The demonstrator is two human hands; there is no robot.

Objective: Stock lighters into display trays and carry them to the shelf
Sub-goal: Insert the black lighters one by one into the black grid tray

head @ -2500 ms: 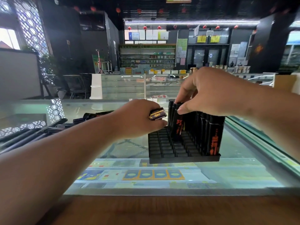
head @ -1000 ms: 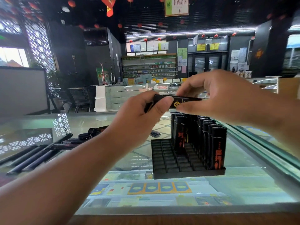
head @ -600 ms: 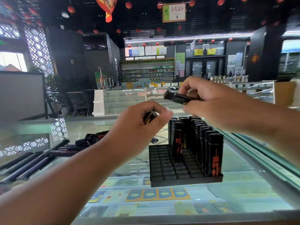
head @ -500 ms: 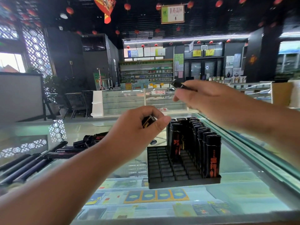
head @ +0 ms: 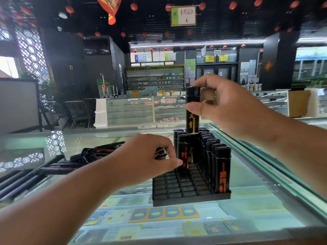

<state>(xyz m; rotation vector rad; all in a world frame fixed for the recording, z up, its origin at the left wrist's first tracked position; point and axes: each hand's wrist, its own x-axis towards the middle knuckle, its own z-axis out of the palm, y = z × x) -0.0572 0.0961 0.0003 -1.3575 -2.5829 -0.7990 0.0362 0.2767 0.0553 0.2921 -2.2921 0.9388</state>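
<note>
Glass counter (head: 256, 197) in a shop is where we work. Our right hand (head: 230, 110) pinches a black lighter (head: 192, 119) upright, just above the standing lighters (head: 222, 170) in the black tray (head: 191, 199). That tray sits on the glass, with open slots on its left side. Our left hand (head: 141, 161) curls round a second lighter (head: 160, 153) just beside the tray. Loose lighters (head: 92, 155) lie further left.

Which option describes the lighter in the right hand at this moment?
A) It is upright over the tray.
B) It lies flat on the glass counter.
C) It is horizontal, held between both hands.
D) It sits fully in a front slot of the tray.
A: the right hand pinches the lighter upright above the lighters standing in the tray.
</note>
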